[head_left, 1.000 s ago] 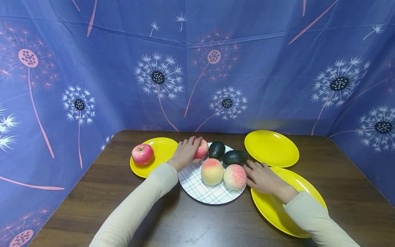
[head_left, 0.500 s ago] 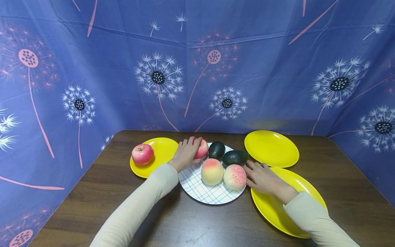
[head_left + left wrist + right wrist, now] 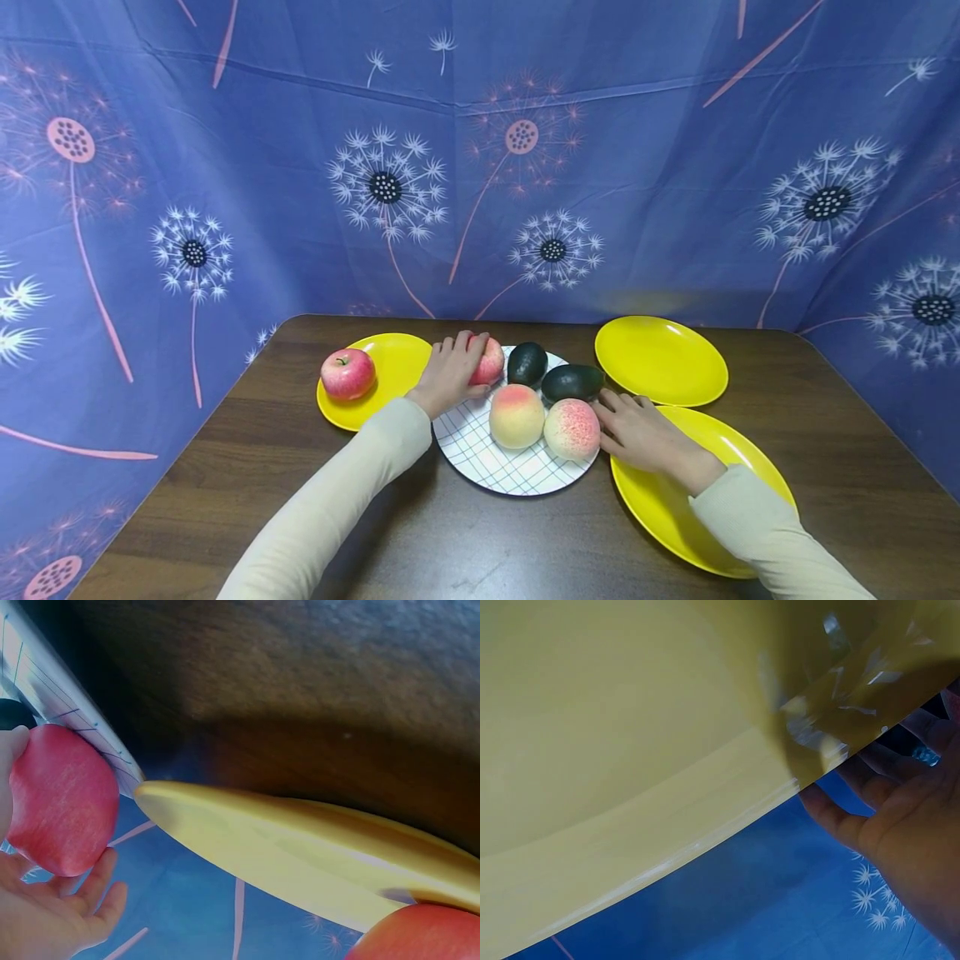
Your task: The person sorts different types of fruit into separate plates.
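Note:
My left hand (image 3: 450,373) grips a red apple (image 3: 491,360) at the back left of a white checked plate (image 3: 480,458). In the left wrist view the thumb lies on one side of this apple (image 3: 64,802) and the fingers on the other. My right hand (image 3: 645,435) rests over the near rim of the large yellow plate (image 3: 712,533), fingers loosely bent, fingertips right beside a speckled peach (image 3: 572,430). Sharing the checked plate are a yellow-pink peach (image 3: 516,417) and two dark green avocado-like fruits, one upright (image 3: 527,364) and one lying sideways (image 3: 572,383).
On the left, a yellow plate (image 3: 401,375) bears another red apple (image 3: 348,374). A further yellow plate (image 3: 660,358) stands at the back right, against the large one. Behind the brown wooden table (image 3: 510,550) hangs a blue dandelion-print cloth (image 3: 480,183).

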Available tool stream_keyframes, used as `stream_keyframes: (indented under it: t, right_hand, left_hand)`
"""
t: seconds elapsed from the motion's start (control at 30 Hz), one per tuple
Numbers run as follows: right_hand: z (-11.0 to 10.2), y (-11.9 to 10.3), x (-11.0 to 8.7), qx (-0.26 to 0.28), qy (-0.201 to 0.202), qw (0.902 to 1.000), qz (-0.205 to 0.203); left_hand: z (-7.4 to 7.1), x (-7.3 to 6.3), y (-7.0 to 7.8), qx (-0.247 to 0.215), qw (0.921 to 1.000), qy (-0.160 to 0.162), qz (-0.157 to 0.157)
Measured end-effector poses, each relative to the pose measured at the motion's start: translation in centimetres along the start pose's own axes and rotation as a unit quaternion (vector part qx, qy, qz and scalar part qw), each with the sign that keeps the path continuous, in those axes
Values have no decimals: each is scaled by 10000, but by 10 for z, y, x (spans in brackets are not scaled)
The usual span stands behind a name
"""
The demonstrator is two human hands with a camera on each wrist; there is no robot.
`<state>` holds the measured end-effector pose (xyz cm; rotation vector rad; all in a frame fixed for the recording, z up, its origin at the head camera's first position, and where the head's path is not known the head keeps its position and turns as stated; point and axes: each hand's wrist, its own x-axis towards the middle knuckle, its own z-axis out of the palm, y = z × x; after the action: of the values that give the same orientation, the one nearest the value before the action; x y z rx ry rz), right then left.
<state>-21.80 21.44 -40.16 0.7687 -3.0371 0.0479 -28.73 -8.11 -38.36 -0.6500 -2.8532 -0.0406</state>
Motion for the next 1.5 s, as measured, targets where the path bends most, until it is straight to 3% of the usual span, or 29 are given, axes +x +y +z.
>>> stream_keyframes:
  t: [0.73, 1.2, 1.5]
  right_hand:
    - [0, 0, -1, 28, -35, 10000, 57]
    - [0, -1, 0, 48, -49, 10000, 66]
    - [1, -1, 0, 56, -82, 9999, 106]
  left_hand:
    - [-11, -9, -21, 150, 9993, 342, -62]
    - [-20, -19, -38, 121, 9993, 145, -308]
    - [-24, -24, -51, 249, 9984, 409, -292]
